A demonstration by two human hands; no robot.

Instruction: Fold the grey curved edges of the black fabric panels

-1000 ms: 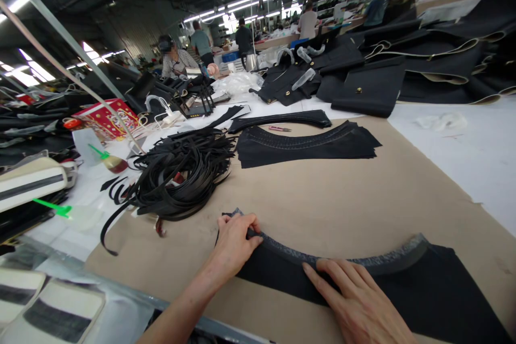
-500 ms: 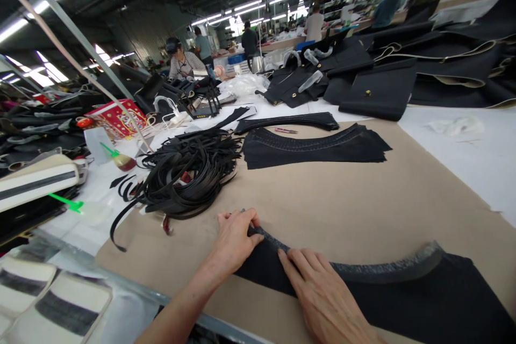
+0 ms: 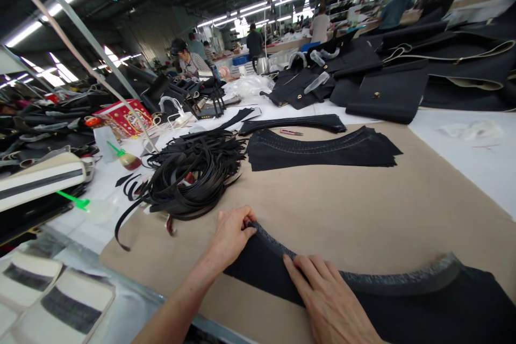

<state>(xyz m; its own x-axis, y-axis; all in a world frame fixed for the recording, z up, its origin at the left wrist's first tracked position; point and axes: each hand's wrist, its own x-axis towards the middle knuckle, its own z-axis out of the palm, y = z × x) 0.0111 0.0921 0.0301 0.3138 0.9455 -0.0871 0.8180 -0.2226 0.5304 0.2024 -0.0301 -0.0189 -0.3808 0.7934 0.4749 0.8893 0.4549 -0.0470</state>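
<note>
A curved black leather piece (image 3: 403,301) lies on the brown paper sheet (image 3: 330,204) near the table's front edge, its upper rim folded over in a grey band. My left hand (image 3: 231,236) pinches the left end of that rim, fingers closed on it. My right hand (image 3: 326,301) lies flat on the piece just right of the left hand, fingers stretched out and pressing along the folded edge.
A tangle of black straps (image 3: 189,172) lies ahead left. A stack of curved black pieces (image 3: 322,148) sits further back. Black bags (image 3: 387,91) pile at the back right. A red box (image 3: 121,118) and glue bottle (image 3: 124,157) stand left. Other people work far behind.
My right hand slid left along the folded rim toward my left hand. The view shifted slightly right, and the left hand kept its pinch on the end.
</note>
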